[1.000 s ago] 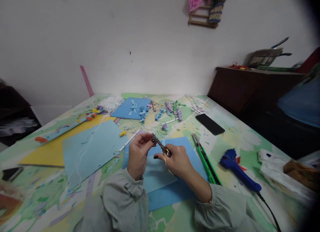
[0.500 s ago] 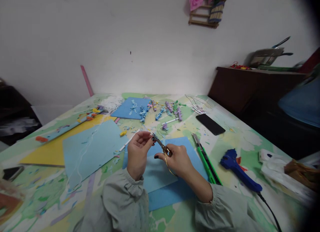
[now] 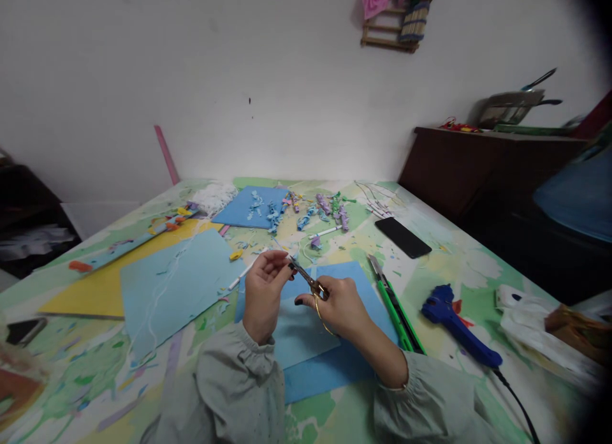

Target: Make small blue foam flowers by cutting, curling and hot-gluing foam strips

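My right hand (image 3: pixel 342 303) grips a pair of small scissors (image 3: pixel 310 279) with gold handles, its thumb in one loop. The blades point up and left toward my left hand (image 3: pixel 265 288). That hand is closed in a pinch at the blade tips; whatever lies between its fingers is too small to make out. Below both hands lie blue sheets (image 3: pixel 325 370), a lighter one on top of a darker one. A thin white stick (image 3: pixel 241 275) lies just left of my left hand, partly hidden behind it.
A green utility knife (image 3: pixel 396 307), a blue glue gun (image 3: pixel 459 326) with a cord and a black phone (image 3: pixel 403 237) lie to the right. Small curled paper figures (image 3: pixel 273 217) sit at the back. Light blue (image 3: pixel 182 284) and yellow sheets (image 3: pixel 86 297) cover the left. Paper scraps are scattered about.
Almost nothing differs. My left hand has shifted very slightly, while the scissors and right hand keep their place.
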A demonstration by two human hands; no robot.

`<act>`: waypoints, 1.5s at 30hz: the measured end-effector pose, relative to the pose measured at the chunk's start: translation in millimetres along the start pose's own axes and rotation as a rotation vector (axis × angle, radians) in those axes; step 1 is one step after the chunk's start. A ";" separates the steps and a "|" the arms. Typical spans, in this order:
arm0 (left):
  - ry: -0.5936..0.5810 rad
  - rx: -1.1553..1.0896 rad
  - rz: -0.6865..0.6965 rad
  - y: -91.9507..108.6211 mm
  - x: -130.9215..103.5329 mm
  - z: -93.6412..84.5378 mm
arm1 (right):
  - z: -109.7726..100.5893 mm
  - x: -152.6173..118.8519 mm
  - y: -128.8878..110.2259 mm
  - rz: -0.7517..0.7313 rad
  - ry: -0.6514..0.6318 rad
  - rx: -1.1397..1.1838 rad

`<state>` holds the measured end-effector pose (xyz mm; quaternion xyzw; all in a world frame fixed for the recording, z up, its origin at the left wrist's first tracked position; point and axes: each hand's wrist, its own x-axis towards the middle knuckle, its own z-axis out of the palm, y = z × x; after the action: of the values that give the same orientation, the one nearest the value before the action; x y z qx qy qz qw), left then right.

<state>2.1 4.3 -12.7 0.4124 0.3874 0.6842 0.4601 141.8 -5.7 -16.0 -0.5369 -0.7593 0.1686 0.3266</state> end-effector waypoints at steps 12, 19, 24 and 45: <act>-0.059 -0.125 -0.143 9.6 -2.6 4.6 | 0.5 1.5 2.0 0.038 -0.099 0.160; -0.082 -0.163 -0.157 10.5 -4.6 5.2 | 2.6 2.1 4.4 0.044 -0.099 0.198; -0.093 -0.181 -0.163 10.2 -4.8 5.4 | 4.2 1.4 5.3 0.036 -0.080 0.202; -0.086 -0.169 -0.183 11.0 -4.9 7.5 | 6.4 1.0 5.9 0.064 -0.096 0.259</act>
<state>6.7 -2.3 -1.0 0.3641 0.3442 0.6513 0.5699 141.4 -2.0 -23.9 -0.5057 -0.7284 0.3010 0.3509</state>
